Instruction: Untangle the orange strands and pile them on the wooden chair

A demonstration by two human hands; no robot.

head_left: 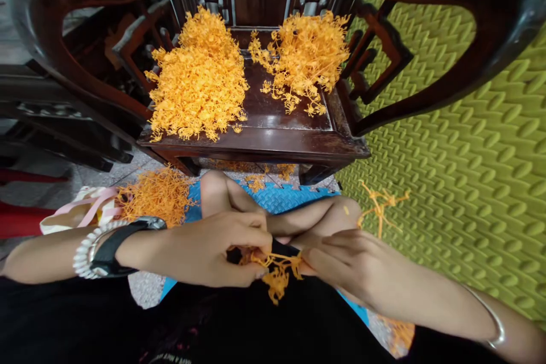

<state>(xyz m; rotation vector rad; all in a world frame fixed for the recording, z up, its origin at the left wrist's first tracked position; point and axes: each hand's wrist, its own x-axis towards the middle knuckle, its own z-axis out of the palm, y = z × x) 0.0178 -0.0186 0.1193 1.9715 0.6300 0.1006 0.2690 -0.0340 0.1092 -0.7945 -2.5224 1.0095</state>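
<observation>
My left hand (239, 250), in the middle above my lap, has its fingers curled and pinched on a small cluster of thin orange flower-like pieces (276, 283). My right hand (350, 261) pinches the other side of the same cluster, and thin orange strands stretch between the two hands. Several of the little pieces dangle below the fingertips. A branching orange stem (381, 205) shows just beyond my right hand; I cannot tell whether that hand holds it or it lies behind. Both hands are close together, near my crossed legs.
A dark wooden armchair (264, 142) stands ahead, with a large heap of orange pieces (200, 85) and a smaller heap (309, 57) on its seat. Orange stems (157, 196) are piled left of my knee, beside a white-and-pink bag (81, 210). Blue mat (277, 196) and green mat (469, 193) cover floor.
</observation>
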